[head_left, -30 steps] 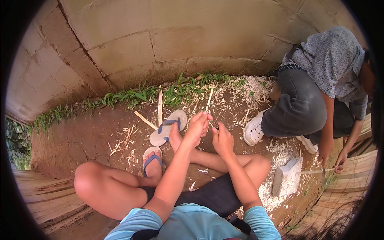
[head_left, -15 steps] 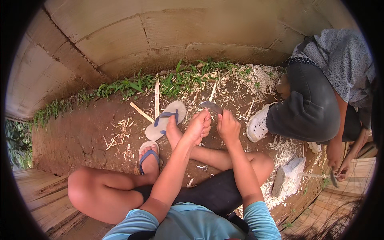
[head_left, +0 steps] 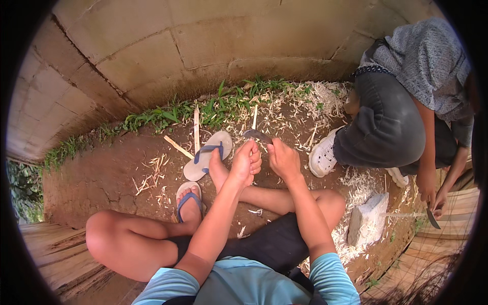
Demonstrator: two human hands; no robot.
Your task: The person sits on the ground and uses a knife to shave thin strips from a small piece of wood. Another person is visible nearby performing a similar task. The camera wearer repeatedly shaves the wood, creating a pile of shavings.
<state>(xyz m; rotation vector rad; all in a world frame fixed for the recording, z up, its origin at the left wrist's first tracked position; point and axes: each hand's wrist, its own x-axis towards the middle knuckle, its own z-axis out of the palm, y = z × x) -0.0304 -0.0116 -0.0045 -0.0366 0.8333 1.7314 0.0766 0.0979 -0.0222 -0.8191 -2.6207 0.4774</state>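
My right hand (head_left: pixel 284 160) is closed round the handle of a small curved knife (head_left: pixel 258 135). Its dark blade points left, just beyond my left fist. Closed too, with the thumb on top, is my left hand (head_left: pixel 246 162), close beside the right one. A thin pale wooden strip (head_left: pixel 254 117) sticks out past the blade in line with my left fist; its near part is hidden by the blade and fingers. Both hands are above my crossed bare legs, near a grey sandal (head_left: pixel 221 138) with blue straps.
At right a co-worker in dark trousers (head_left: pixel 389 124) holds a curved blade (head_left: pixel 433 218) and a pale strip by a whitish block (head_left: pixel 367 218). Wood shavings (head_left: pixel 325 101) litter the dirt. Two loose strips (head_left: pixel 196 129) lie left of the sandal, below a block wall (head_left: pixel 213 43).
The knife and the pale strip have shifted left, and the strip now points more straight ahead. Both my hands stay closed. The co-worker's blade has turned to point downward.
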